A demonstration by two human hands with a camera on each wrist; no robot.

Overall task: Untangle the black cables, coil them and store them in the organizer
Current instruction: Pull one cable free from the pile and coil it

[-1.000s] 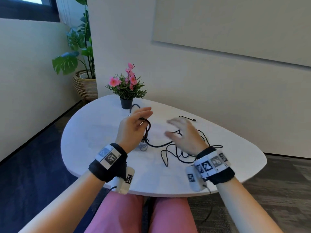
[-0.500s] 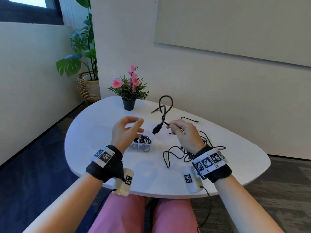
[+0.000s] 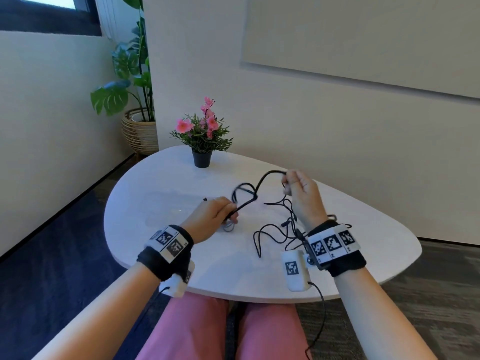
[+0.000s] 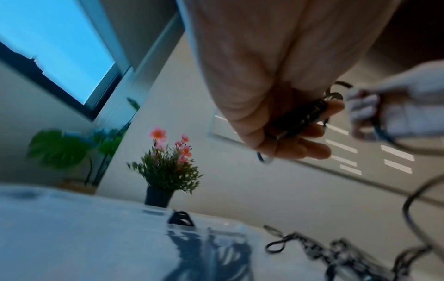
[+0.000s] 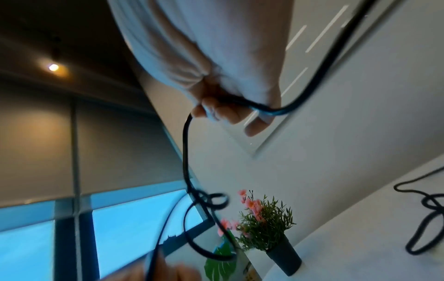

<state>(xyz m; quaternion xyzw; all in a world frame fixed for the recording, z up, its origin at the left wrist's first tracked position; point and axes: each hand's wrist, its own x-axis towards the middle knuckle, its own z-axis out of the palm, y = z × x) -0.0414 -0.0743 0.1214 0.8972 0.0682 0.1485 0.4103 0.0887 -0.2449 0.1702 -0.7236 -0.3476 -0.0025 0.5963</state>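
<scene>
Above the middle of the white table (image 3: 161,203), both hands hold one black cable (image 3: 262,181) clear of the top. Bare tabletop spreads to the left and toward the near rim; a small potted plant (image 3: 202,136) stands at the far edge, close to the wall, and a tall plant in a basket (image 3: 139,131) sits on the floor beyond the left end. The left hand (image 3: 210,220) is lower, its fingers (image 4: 310,133) curled round the cable's plug end, which lies across them in the left wrist view. The right hand (image 3: 302,193) is higher and nearer the wall, fingers and thumb closed round the cable, which comes out of the fist on both sides in the right wrist view. Between the hands the cable rises in an arch from the left hand to the right, with a small knotted loop (image 5: 213,199) along the span. Loose cables (image 3: 275,229) lie in a tangle on the table below and just left of the right wrist, touching the top. What seems to be the clear organizer (image 3: 230,227) peeks out from under the left hand, mostly hidden; the left wrist view shows it only as a blur with dark coils inside.
</scene>
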